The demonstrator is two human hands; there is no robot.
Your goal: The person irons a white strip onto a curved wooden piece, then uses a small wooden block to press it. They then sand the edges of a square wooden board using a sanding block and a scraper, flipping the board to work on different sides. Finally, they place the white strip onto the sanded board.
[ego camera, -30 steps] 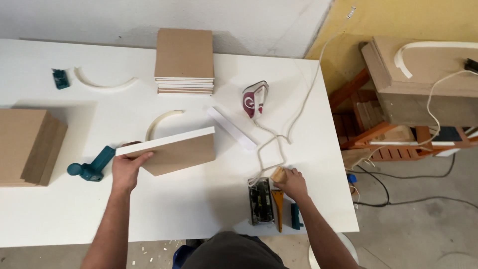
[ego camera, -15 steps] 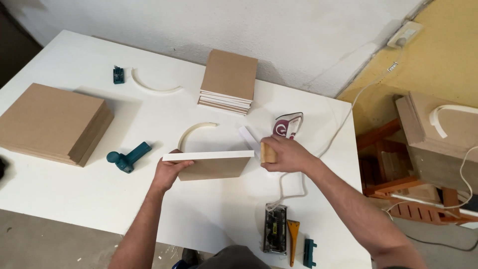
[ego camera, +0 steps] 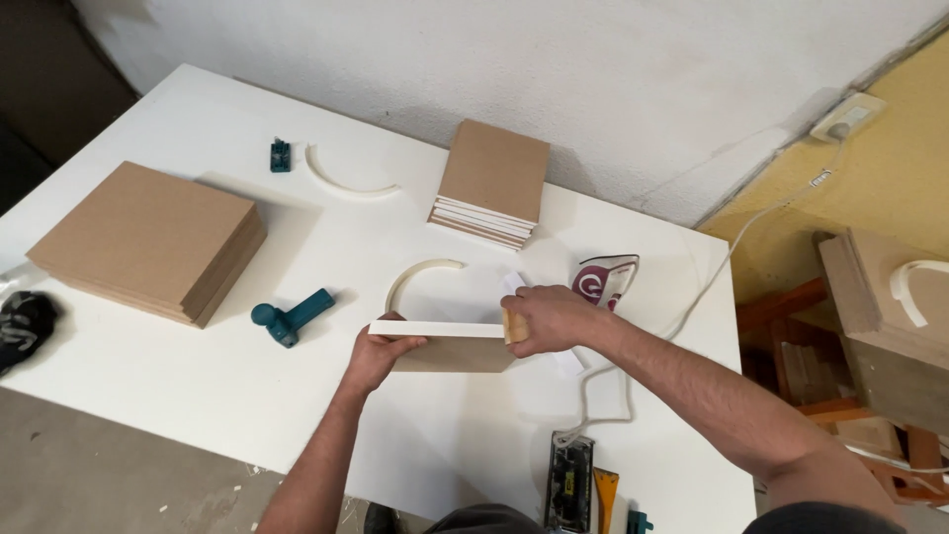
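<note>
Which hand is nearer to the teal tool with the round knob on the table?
Left. The left hand holds the board's near end, right of the tool; the right hand is at the far end.

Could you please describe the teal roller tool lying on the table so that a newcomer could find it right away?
Start at the white table and find the big stack of brown boards at its left end. Just right of that stack, left of the left hand steadying the upright panel, lies the teal roller tool. It has a stubby handle and rounded head, unlike the small teal block farther back.
</note>
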